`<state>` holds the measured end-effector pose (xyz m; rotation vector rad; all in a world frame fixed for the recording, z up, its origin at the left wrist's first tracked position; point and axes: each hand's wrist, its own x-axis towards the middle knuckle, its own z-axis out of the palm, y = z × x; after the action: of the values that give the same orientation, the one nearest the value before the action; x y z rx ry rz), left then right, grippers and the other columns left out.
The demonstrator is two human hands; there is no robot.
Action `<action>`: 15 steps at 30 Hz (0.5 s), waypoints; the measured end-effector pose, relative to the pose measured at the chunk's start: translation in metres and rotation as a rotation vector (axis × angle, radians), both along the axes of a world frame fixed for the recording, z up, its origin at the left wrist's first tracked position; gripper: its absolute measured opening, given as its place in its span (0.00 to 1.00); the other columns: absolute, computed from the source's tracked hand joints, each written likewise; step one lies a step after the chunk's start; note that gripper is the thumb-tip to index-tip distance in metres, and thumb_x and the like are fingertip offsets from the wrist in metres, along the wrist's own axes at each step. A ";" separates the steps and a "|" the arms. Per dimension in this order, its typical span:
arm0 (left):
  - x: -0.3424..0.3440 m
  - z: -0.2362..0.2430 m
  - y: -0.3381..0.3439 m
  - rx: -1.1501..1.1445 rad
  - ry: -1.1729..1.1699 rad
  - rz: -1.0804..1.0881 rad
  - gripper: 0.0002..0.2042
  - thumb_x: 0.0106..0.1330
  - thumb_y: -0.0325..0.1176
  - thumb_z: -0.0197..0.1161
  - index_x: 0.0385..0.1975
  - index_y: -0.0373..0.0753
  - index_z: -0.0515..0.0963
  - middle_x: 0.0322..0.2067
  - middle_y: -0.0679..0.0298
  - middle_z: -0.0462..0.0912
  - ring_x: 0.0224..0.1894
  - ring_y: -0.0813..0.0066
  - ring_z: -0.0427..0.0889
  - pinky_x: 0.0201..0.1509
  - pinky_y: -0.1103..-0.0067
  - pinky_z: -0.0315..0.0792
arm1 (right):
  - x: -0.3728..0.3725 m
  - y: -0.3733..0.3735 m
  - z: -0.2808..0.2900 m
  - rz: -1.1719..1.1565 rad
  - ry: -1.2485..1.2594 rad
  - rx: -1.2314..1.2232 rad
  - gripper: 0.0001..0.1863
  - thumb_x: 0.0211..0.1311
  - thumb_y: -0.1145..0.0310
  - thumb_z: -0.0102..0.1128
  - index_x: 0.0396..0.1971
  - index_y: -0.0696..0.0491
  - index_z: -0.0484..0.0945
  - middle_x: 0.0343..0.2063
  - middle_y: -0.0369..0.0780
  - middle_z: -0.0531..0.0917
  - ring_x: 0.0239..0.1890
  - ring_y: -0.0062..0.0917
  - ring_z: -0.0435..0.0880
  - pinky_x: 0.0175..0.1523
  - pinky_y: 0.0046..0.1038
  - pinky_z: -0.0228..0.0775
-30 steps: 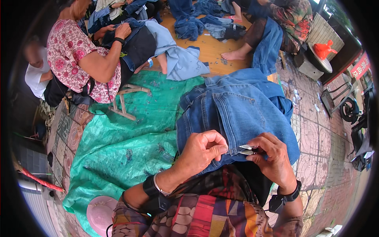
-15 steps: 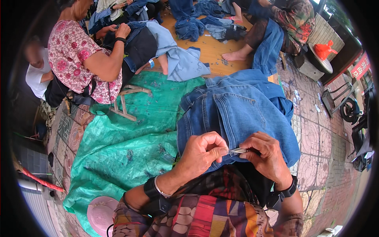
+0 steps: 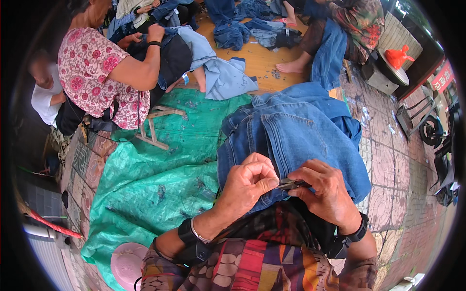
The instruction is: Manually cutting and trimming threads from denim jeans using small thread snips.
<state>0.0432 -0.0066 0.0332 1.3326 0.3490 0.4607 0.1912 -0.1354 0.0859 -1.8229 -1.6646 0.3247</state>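
Note:
Blue denim jeans (image 3: 296, 138) lie bunched across my lap, a pocket and double-stitched seams facing up. My left hand (image 3: 247, 186) pinches at the seam along their lower edge; any thread between the fingertips is too small to make out. My right hand (image 3: 323, 189) grips small metal thread snips (image 3: 291, 184), their points at the left fingertips over the denim.
A green tarp (image 3: 145, 179) bears a wooden stool (image 3: 153, 128) and pink hat (image 3: 128, 262). A person in floral (image 3: 97, 77) sits left, others beyond, around denim piles (image 3: 233, 34) on a wooden board (image 3: 267, 63). A metal trolley (image 3: 407, 119) stands right on paving.
My right hand has moved left with the snips, bringing their points to my left fingertips. My left fingers have lifted slightly, still pinched.

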 end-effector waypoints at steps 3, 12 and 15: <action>0.000 -0.002 0.001 0.002 -0.007 0.018 0.02 0.57 0.20 0.63 0.25 0.32 0.77 0.39 0.66 0.69 0.35 0.83 0.71 0.39 0.86 0.68 | -0.001 0.004 0.002 0.034 -0.025 -0.001 0.13 0.40 0.75 0.66 0.29 0.56 0.76 0.24 0.39 0.75 0.30 0.35 0.75 0.32 0.34 0.66; -0.002 0.001 0.004 -0.009 -0.012 0.031 0.03 0.55 0.19 0.64 0.25 0.32 0.76 0.36 0.65 0.71 0.35 0.81 0.72 0.39 0.84 0.69 | 0.001 0.007 -0.004 0.085 0.016 -0.006 0.10 0.42 0.78 0.65 0.27 0.56 0.75 0.22 0.41 0.76 0.28 0.37 0.77 0.30 0.34 0.67; -0.019 0.002 0.021 0.008 0.001 0.144 0.02 0.54 0.20 0.62 0.23 0.32 0.75 0.31 0.66 0.72 0.30 0.81 0.72 0.35 0.84 0.68 | 0.014 -0.004 -0.002 -0.096 0.279 0.009 0.09 0.44 0.82 0.64 0.28 0.59 0.76 0.25 0.41 0.78 0.26 0.33 0.78 0.31 0.29 0.68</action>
<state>0.0243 0.0139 0.0354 1.3205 0.4459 0.5819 0.2053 -0.1391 0.0842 -1.7537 -1.3816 0.5036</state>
